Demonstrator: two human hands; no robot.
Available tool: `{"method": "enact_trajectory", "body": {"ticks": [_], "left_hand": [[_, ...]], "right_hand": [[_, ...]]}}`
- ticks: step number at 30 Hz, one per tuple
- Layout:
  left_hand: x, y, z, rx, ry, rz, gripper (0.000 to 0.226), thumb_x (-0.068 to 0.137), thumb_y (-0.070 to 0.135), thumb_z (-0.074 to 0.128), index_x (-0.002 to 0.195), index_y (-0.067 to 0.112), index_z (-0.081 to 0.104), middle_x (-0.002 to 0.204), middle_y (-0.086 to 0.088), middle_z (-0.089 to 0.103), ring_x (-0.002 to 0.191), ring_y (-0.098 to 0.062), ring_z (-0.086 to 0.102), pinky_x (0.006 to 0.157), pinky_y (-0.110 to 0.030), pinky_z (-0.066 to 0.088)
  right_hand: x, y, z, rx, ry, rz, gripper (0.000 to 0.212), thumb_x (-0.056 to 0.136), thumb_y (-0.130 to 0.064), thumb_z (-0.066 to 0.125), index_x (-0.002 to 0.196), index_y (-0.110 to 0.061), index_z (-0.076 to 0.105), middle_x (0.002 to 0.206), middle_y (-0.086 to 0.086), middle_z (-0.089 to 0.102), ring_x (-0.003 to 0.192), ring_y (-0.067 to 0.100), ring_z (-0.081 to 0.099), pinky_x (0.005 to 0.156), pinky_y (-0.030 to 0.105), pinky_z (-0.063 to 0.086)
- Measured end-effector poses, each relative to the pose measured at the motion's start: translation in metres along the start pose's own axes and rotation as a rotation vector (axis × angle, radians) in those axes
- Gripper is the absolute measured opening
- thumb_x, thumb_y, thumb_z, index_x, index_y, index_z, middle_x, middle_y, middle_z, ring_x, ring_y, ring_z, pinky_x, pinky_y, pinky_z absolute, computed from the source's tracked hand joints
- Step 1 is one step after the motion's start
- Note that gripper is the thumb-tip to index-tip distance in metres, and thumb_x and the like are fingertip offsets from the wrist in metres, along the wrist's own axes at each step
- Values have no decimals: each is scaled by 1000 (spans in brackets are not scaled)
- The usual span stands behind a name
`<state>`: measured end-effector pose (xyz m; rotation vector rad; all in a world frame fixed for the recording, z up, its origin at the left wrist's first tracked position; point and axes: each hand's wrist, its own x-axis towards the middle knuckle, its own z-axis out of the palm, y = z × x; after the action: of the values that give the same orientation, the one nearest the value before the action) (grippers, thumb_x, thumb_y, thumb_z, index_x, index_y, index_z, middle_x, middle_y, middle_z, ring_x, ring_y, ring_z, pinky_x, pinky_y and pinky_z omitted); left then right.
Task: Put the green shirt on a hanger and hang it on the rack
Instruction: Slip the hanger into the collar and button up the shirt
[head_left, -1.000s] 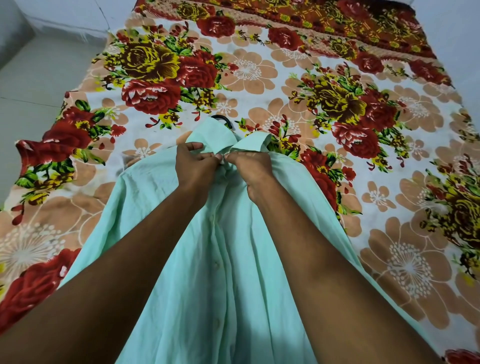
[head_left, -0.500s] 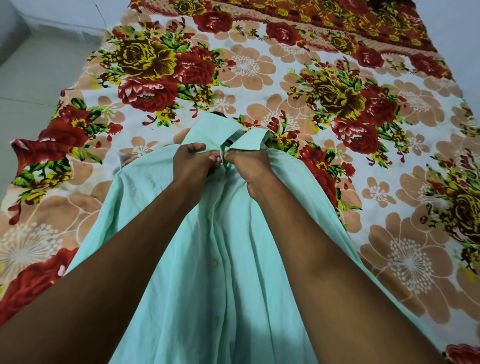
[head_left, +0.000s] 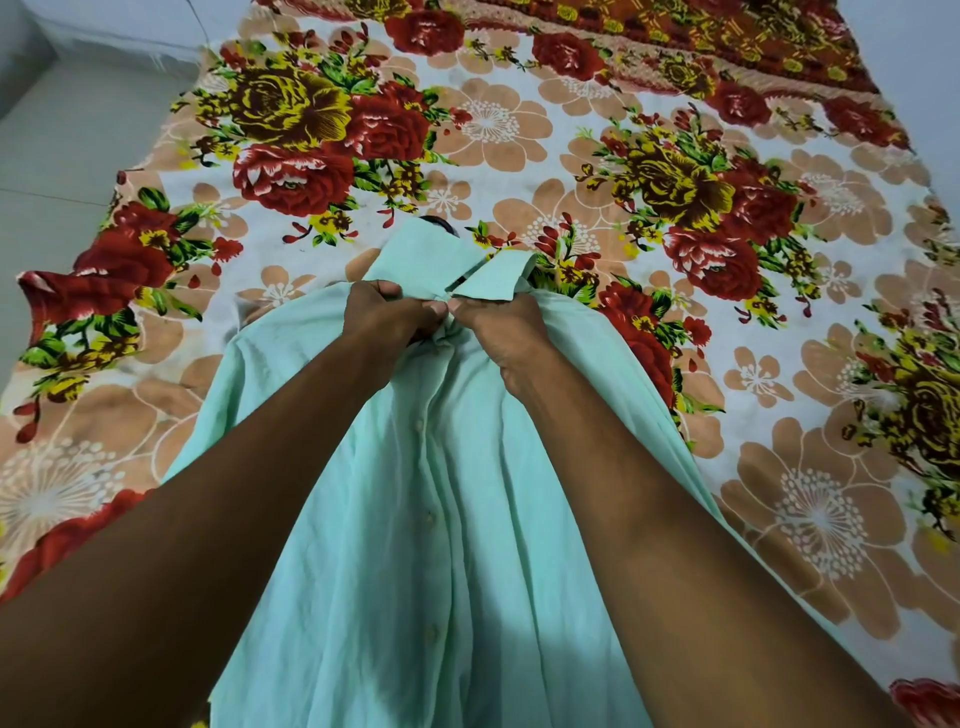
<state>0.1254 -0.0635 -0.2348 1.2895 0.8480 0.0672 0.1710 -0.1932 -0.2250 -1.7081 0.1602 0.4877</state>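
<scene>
My left hand (head_left: 390, 318) and right hand (head_left: 500, 327) are close together, both pinching the green shirt (head_left: 431, 545) just under its collar. I think I'm doing the top button. Next I must lift it by the hanger hook (head_left: 440, 224) past my fingers.

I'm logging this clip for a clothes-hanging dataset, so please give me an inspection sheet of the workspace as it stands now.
Surface: floral bedsheet spread flat, red and yellow flowers.
Job's things: green shirt lies front up on the sheet, placket buttoned lower down; a dark curved bit, probably the hanger hook, peeks past the collar. Rack: nothing seen.
Clutter: nothing seen.
Grippers: left hand and right hand each keep a pinching grip on the shirt front just below the collar, knuckles nearly meeting.
Cables: nothing seen.
Surroundings: pale floor at the left; pale wall at the upper right.
</scene>
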Motion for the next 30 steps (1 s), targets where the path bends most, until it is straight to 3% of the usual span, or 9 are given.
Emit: {"method": "enact_trajectory", "body": {"ticks": [2, 5, 7, 10, 12, 15, 21, 26, 30], "left_hand": [[2, 2, 0, 42, -32, -17, 51, 60, 5, 89, 104, -2, 63, 94, -23, 68, 86, -35, 71, 90, -53, 61], [5, 6, 0, 86, -38, -43, 27, 80, -2, 82, 102, -6, 68, 86, -20, 67, 78, -30, 69, 80, -42, 63], [8, 7, -2, 35, -71, -66, 53, 82, -7, 79, 130, -6, 57, 83, -17, 66, 66, -21, 70, 63, -31, 61], [12, 9, -2, -20, -88, -110, 73, 82, -10, 76, 147, -3, 44, 90, -16, 69, 67, -16, 71, 61, -26, 61], [10, 12, 1, -37, -73, -117, 66, 81, -13, 76, 140, 3, 51, 96, -19, 71, 78, -22, 73, 70, -31, 64], [5, 14, 7, 80, 17, -71, 40, 77, -10, 81, 92, 17, 56, 109, -27, 72, 90, -31, 73, 89, -46, 62], [-13, -2, -6, 312, 200, 227, 39, 65, 11, 87, 83, 20, 54, 91, -13, 73, 82, -27, 74, 75, -43, 63], [-74, -10, -71, 590, 229, 650, 19, 78, 10, 77, 91, 11, 63, 84, 3, 67, 73, -17, 66, 69, -30, 53], [-131, -35, -135, 753, 259, 700, 19, 82, 15, 76, 99, 11, 68, 95, 0, 71, 82, -19, 68, 75, -38, 56]], "right_hand": [[0, 2, 4, -48, 26, -13, 14, 91, -11, 74, 102, -3, 76, 100, 4, 77, 97, 22, 71, 90, 36, 57], [-2, 6, 9, -163, 57, -25, 23, 95, -24, 69, 90, -2, 75, 93, 11, 78, 90, 26, 72, 88, 44, 58], [-3, 8, 10, -222, 70, -43, 32, 97, -28, 65, 80, -2, 73, 75, 12, 73, 70, 23, 62, 74, 42, 56], [-3, 8, 11, -316, 112, -59, 41, 94, -28, 64, 56, -14, 58, 52, -1, 56, 59, 23, 51, 65, 38, 46], [-3, 7, 11, -356, 139, -79, 25, 90, -26, 69, 66, -17, 64, 70, 3, 70, 73, 28, 66, 72, 39, 56], [-4, 5, 11, -471, 174, -91, 17, 87, -25, 75, 90, -9, 72, 97, 10, 77, 95, 31, 71, 82, 45, 60], [-14, 0, 9, -483, 147, -90, 14, 92, -16, 62, 88, -8, 72, 96, 11, 76, 89, 30, 70, 68, 33, 52], [-66, 23, 22, -541, 279, -379, 16, 83, -15, 57, 87, -15, 72, 90, 5, 74, 91, 30, 67, 81, 36, 54], [-124, 43, 47, -621, 125, -683, 13, 87, -19, 64, 97, -14, 70, 93, 3, 69, 96, 28, 61, 84, 35, 44]]}}
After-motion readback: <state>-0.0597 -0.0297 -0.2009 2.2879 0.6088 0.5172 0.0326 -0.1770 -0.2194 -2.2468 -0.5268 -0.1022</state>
